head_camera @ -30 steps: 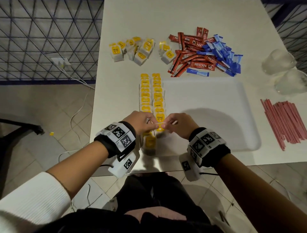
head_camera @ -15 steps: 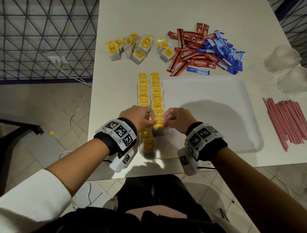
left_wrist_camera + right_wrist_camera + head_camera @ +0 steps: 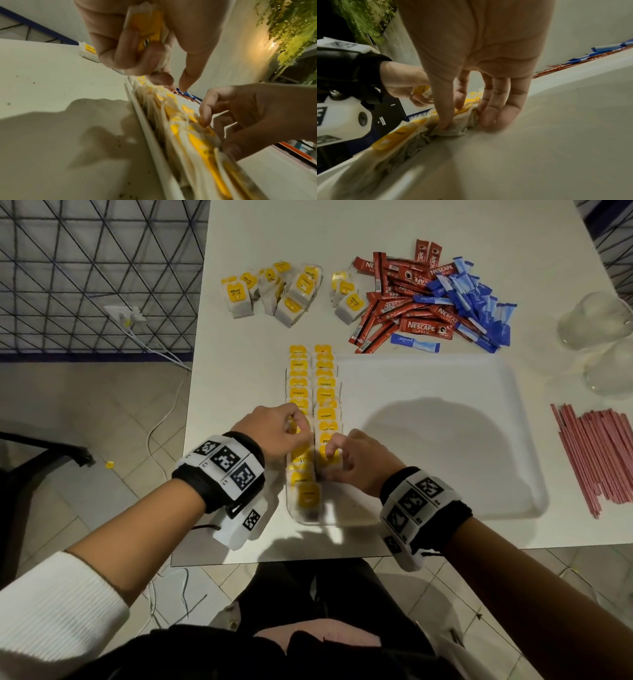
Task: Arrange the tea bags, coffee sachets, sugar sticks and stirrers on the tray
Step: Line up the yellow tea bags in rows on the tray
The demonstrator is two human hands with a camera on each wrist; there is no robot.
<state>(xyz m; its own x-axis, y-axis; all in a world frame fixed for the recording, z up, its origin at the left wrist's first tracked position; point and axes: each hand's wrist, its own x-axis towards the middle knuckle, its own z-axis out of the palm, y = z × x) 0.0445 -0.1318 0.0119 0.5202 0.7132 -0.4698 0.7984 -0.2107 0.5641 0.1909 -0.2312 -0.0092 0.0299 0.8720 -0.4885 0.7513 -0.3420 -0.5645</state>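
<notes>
Two rows of yellow-tagged tea bags (image 3: 310, 385) line the left edge of the white tray (image 3: 428, 440). My left hand (image 3: 296, 426) hovers over the left row, its curled fingers gripping a few tea bags (image 3: 145, 25). My right hand (image 3: 330, 451) is down on the right row, where thumb and fingers pinch one tea bag (image 3: 453, 128) lying on the tray floor. At the far side of the table lie loose tea bags (image 3: 284, 292), red coffee sachets (image 3: 411, 306) and blue sugar sticks (image 3: 476, 299). Pink stirrers (image 3: 603, 453) lie right of the tray.
Two clear plastic cups (image 3: 596, 320) stand at the table's right edge, beyond the stirrers. The white table (image 3: 239, 371) ends just left of the tray, with tiled floor and a cable below. The tray's middle and right are bare.
The hands, joined on one tea bag above the rows, have parted. The right hand went down onto the right row with it; the left drew back a little.
</notes>
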